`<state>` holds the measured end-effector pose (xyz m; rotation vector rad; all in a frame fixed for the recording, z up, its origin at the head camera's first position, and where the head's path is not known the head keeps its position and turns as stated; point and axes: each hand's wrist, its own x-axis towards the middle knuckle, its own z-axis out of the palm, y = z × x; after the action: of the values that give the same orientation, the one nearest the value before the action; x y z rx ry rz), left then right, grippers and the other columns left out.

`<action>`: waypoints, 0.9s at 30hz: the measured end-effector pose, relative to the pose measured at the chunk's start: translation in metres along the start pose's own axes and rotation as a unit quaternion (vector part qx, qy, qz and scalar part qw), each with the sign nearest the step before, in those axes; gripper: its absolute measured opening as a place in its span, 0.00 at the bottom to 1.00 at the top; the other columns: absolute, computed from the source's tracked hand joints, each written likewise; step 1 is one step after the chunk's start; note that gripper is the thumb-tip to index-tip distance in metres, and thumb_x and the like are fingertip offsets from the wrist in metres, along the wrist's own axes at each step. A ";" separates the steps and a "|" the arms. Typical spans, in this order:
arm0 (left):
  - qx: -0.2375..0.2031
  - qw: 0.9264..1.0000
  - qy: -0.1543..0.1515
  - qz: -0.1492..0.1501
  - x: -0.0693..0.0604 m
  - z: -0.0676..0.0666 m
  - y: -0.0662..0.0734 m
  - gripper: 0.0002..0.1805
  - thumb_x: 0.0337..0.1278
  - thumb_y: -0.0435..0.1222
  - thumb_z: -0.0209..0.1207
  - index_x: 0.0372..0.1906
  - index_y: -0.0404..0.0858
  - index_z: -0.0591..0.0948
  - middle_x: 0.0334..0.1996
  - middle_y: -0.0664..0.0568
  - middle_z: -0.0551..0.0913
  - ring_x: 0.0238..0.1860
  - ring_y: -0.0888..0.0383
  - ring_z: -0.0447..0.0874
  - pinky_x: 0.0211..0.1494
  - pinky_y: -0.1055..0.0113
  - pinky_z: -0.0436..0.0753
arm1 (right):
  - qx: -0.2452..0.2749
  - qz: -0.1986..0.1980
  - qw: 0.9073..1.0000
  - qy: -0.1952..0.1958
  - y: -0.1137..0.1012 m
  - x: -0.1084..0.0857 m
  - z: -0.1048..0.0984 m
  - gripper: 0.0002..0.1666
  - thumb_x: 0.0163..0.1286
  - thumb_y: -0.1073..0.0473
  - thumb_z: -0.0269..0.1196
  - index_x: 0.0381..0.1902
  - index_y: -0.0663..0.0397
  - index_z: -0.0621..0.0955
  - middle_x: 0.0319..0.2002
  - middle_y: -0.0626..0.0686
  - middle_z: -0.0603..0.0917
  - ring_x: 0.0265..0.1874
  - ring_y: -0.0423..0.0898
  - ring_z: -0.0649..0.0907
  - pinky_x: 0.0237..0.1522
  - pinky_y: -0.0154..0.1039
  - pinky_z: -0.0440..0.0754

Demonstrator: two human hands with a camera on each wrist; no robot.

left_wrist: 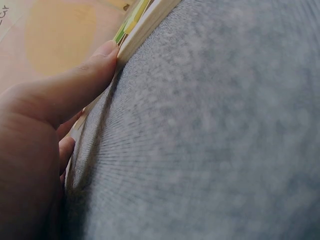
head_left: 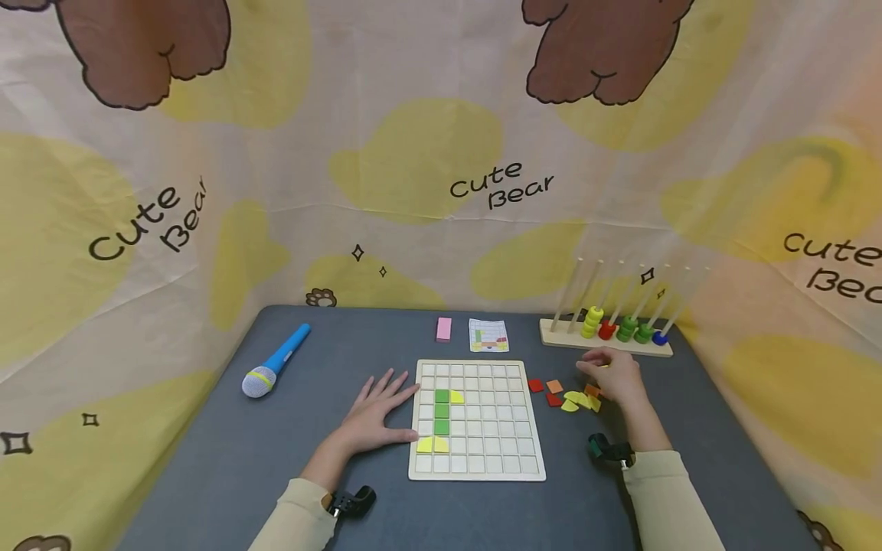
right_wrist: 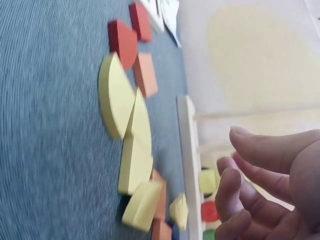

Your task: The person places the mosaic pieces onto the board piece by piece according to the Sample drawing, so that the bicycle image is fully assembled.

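Note:
My left hand (head_left: 374, 419) lies with fingers spread at the left edge of a white gridded board (head_left: 493, 425). Its thumb (left_wrist: 90, 80) touches the wooden rim in the left wrist view. On the grid are a column of green squares (head_left: 442, 411), a yellow piece (head_left: 457, 397) beside its top, and two yellow pieces (head_left: 425, 445) near the bottom left. Over the loose pieces hovers my right hand (head_left: 615, 376), fingers loosely bent, with no piece visible between thumb and fingertips. Below it lie yellow pieces (right_wrist: 114, 97), red pieces (right_wrist: 124, 42) and orange pieces (right_wrist: 146, 74).
Behind the right hand stands a peg rack (head_left: 551, 335) with coloured beads. A pattern card (head_left: 488, 337) and a pink block (head_left: 444, 330) lie beyond the board. A blue toy microphone (head_left: 282, 356) lies at the left. A printed curtain (head_left: 413, 252) rises behind the table.

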<state>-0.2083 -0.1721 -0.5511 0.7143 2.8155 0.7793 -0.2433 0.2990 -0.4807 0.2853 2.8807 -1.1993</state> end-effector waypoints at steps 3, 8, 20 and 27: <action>-0.003 1.000 0.004 0.000 0.000 0.000 0.000 0.51 0.51 0.69 0.62 0.79 0.57 0.61 0.82 0.54 0.51 0.83 0.45 0.38 0.80 0.39 0.37 | 0.005 0.006 1.000 0.002 0.006 0.002 -0.003 0.24 0.71 0.50 0.67 0.54 0.64 0.82 0.48 0.66 0.84 0.38 0.54 0.81 0.31 0.36 0.79; 0.000 1.000 0.004 0.000 0.001 0.000 0.001 0.51 0.51 0.69 0.62 0.79 0.58 0.61 0.82 0.54 0.52 0.83 0.45 0.38 0.80 0.38 0.38 | -0.006 0.018 1.000 0.004 0.019 0.007 -0.008 0.24 0.70 0.51 0.67 0.55 0.65 0.81 0.47 0.66 0.84 0.38 0.53 0.81 0.32 0.35 0.78; 0.009 1.000 -0.011 -0.017 0.003 -0.003 0.003 0.52 0.50 0.71 0.60 0.80 0.60 0.57 0.82 0.57 0.48 0.83 0.49 0.34 0.81 0.41 0.35 | -0.071 0.078 0.994 0.018 0.036 0.011 -0.010 0.29 0.66 0.44 0.69 0.48 0.65 0.80 0.36 0.60 0.81 0.33 0.53 0.77 0.30 0.41 0.71; 0.011 1.000 -0.007 -0.017 -0.001 -0.001 0.002 0.52 0.50 0.71 0.61 0.80 0.60 0.59 0.82 0.56 0.49 0.83 0.48 0.35 0.81 0.41 0.36 | -0.069 0.087 0.994 0.007 0.038 0.012 -0.007 0.27 0.68 0.45 0.68 0.48 0.66 0.80 0.35 0.59 0.81 0.33 0.53 0.77 0.31 0.42 0.71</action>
<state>-0.2072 -0.1712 -0.5488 0.6709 2.8206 0.7348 -0.2485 0.3322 -0.5041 0.5312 2.8604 -0.9687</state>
